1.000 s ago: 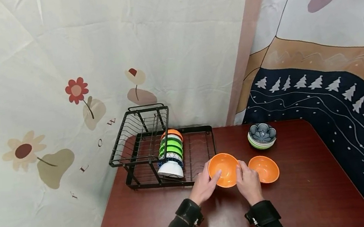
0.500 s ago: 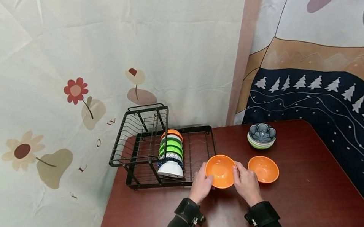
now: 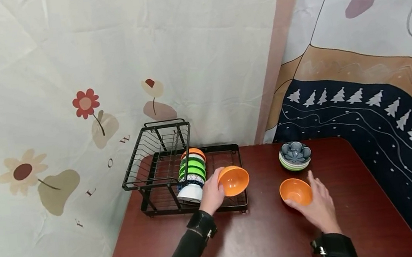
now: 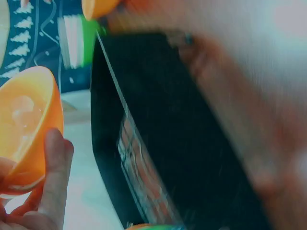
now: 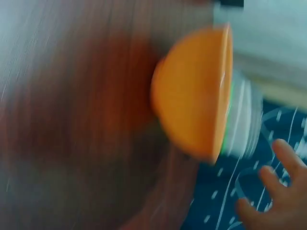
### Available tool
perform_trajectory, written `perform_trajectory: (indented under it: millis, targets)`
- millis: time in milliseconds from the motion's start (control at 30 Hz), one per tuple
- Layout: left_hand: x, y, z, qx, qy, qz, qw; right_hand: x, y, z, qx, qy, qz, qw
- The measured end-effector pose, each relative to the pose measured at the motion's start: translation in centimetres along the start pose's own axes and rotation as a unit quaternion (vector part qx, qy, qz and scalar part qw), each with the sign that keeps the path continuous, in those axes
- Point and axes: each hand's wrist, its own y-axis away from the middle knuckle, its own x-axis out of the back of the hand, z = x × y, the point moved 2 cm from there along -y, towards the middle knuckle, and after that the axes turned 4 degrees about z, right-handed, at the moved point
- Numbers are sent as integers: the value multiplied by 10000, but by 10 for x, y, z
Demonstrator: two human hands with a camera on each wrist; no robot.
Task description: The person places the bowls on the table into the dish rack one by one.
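Note:
My left hand (image 3: 212, 192) grips an orange bowl (image 3: 235, 180) by its left side, thumb inside and fingers outside, as the left wrist view also shows. The bowl is held up over the right part of the black wire dish rack (image 3: 236, 207), tilted. On the table at right sits a second orange bowl (image 3: 295, 192). Around its near right side my right hand (image 3: 319, 207) is spread, thumb at the near rim and fingers straight. In the blurred right wrist view those fingers (image 5: 278, 187) stand apart from the bowl (image 5: 194, 96).
Inside the rack a row of bowls stands on edge, green ones (image 3: 194, 167) in the middle and a white one (image 3: 190, 193) nearest. The rack's raised basket (image 3: 154, 152) is at left. A stack topped by a grey flower-shaped bowl (image 3: 295, 152) stands at the back right.
Both hands held the orange bowl before. My right hand has let go and moved right to the second orange bowl, while my left hand has carried the first one left and up over the rack.

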Motion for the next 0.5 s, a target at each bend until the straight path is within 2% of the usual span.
perform_trajectory:
  millis: [33,100,267,367,500]
  targets:
    - [5,-4,3,47,-116,8,9999,3,0,9,-201,147,-297,9992]
    - [20,-15,20,90,-266,-61,9996,6,1,25,-540,388,-849,9942]
    - [43,-41,50,110,-933,-248,9953,-4,7,57,-858,674,-1744,9786]
    - [43,-53,52,67,-1486,-383,9881,-15,12,69,-960,774,-1984,9723]
    - [44,-69,46,-51,-1943,-380,9802,-24,17,75,-1028,906,-2055,9690]
